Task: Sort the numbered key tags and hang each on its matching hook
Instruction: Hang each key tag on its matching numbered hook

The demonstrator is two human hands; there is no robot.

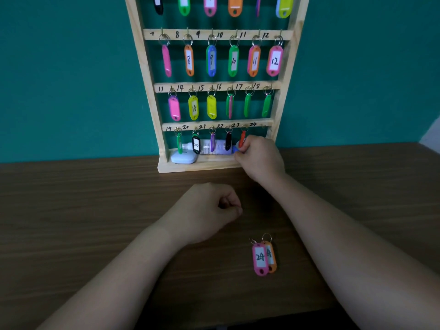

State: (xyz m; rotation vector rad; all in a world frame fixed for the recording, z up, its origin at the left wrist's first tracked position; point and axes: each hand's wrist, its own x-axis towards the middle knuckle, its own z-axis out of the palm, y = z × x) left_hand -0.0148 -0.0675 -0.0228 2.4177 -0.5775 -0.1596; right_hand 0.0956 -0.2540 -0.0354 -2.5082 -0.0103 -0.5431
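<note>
Two loose tags lie near right on table (95,210): pink 24 tag (260,258) overlapping orange tag (273,257). Right hand (260,158) pinches red tag (242,138) hanging at 23 on wooden rack (147,67); left hand (207,210) fisted, empty.

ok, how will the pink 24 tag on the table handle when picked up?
Probably light and stiff: the pink tag looks like flat plastic. Held by its ring, it would likely swing. It lies partly over an orange tag, so a push may drag that along.
</note>
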